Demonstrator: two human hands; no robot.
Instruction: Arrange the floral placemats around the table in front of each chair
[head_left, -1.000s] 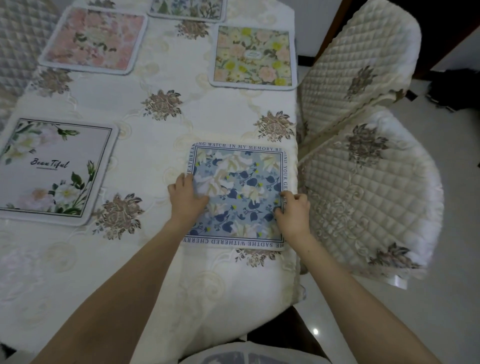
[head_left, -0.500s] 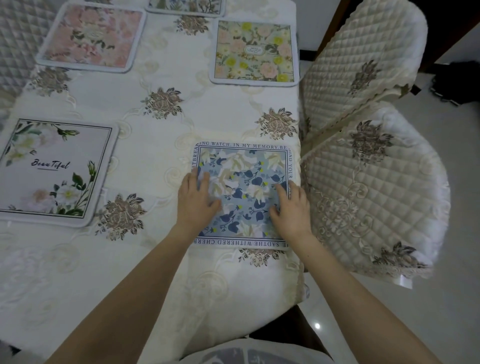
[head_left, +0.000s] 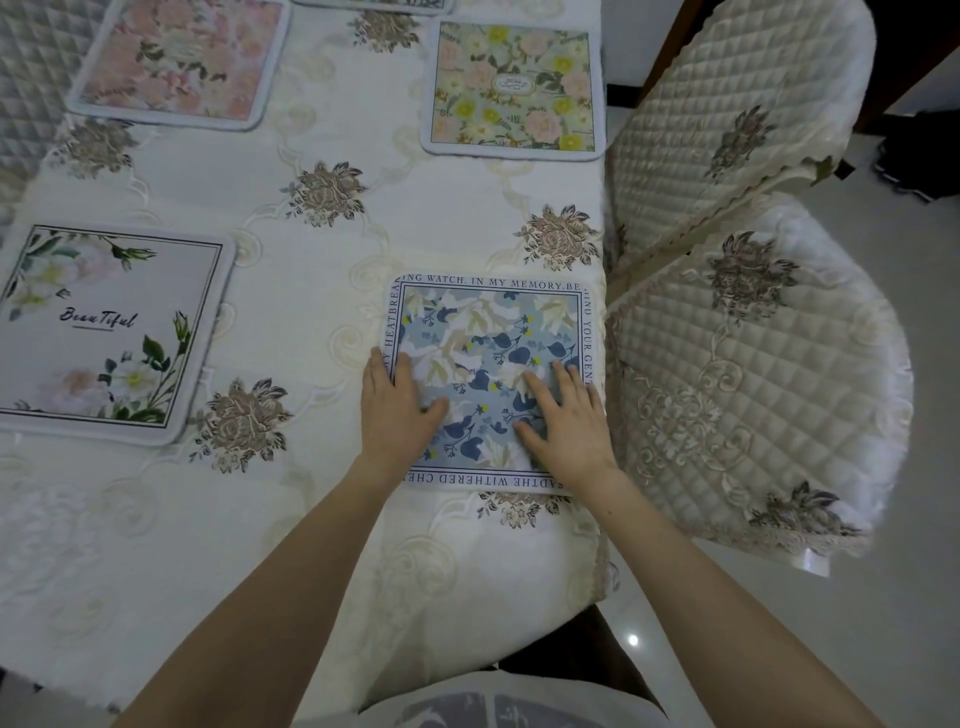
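A blue floral placemat (head_left: 493, 332) with lettering round its border lies at the table's right edge, facing the near quilted chair (head_left: 748, 384). My left hand (head_left: 395, 410) rests flat on its left part, fingers spread. My right hand (head_left: 569, 421) presses flat on its lower right part. Neither hand grips anything. A white "Beautiful" placemat (head_left: 104, 332) lies at the left edge. A yellow-and-pink placemat (head_left: 514, 88) sits at the far right, a pink one (head_left: 182, 57) at the far left. Another placemat (head_left: 374, 3) shows only its edge at the top.
The table wears a cream embroidered cloth (head_left: 311, 249). A second quilted chair (head_left: 727, 104) stands at the far right, close behind the near one. Another quilted chair back (head_left: 26, 83) shows at the far left. Tiled floor (head_left: 914, 467) lies right of the chairs.
Both hands slid inward from the blue placemat's side edges onto its surface. The mat shifted slightly toward the table's right edge.
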